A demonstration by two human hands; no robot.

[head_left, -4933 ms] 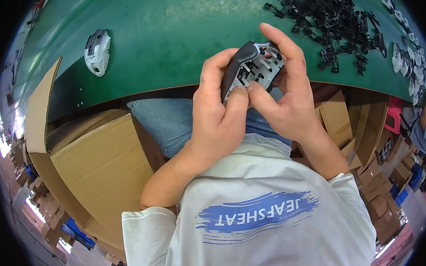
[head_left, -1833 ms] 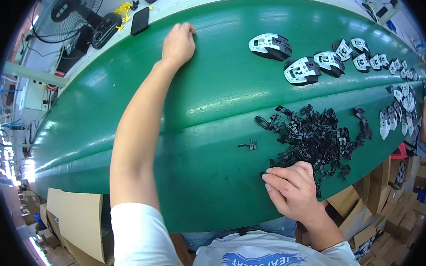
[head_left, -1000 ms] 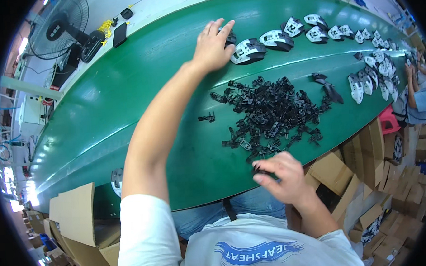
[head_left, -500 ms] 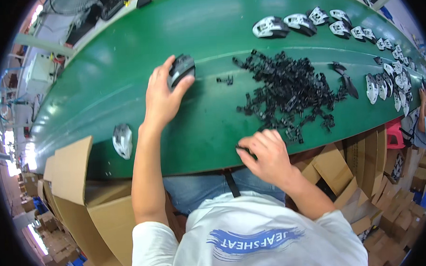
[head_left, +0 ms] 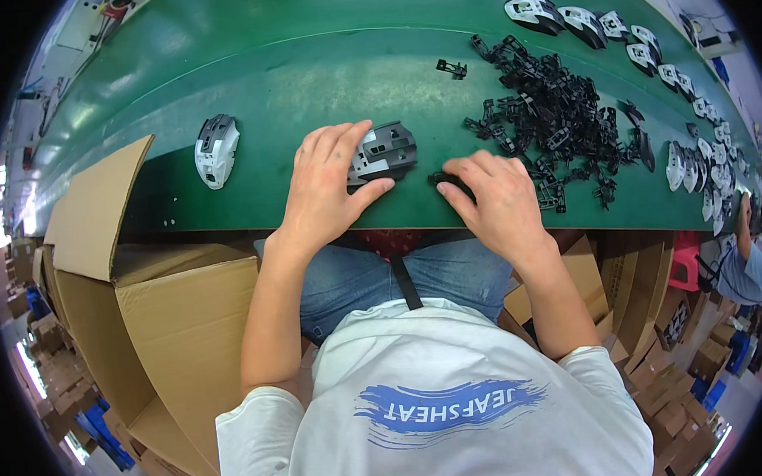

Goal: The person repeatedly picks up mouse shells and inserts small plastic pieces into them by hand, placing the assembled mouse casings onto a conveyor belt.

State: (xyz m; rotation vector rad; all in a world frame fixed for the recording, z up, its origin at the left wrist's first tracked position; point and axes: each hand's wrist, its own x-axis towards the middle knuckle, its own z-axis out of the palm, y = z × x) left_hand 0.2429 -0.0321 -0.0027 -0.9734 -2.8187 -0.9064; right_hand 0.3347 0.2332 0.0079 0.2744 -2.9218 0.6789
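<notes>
My left hand (head_left: 321,188) grips a grey-and-black computer mouse shell (head_left: 394,147) near the table's front edge, thumb at its near side and fingers over its left end. Just to the right, my right hand (head_left: 505,200) pinches a small black plastic part (head_left: 448,181), mostly hidden by the fingers. A small gap separates this part from the shell. A white-and-grey mouse shell (head_left: 217,151) lies farther left on the green table (head_left: 306,80). Beyond my right hand spreads a heap of black plastic clips (head_left: 554,103), with one loose clip (head_left: 453,69) apart from it.
White-and-black mouse shells (head_left: 583,27) line the far right, and more white shells (head_left: 693,169) cluster nearer. An open cardboard box (head_left: 181,332) stands against the table at left; other boxes (head_left: 646,277) are at right. Another person (head_left: 746,264) sits at the far right.
My left hand has brought the mouse shell nearer to me and rightward, close to my right hand. The right hand keeps its pinch on the black part. The whole view has shifted.
</notes>
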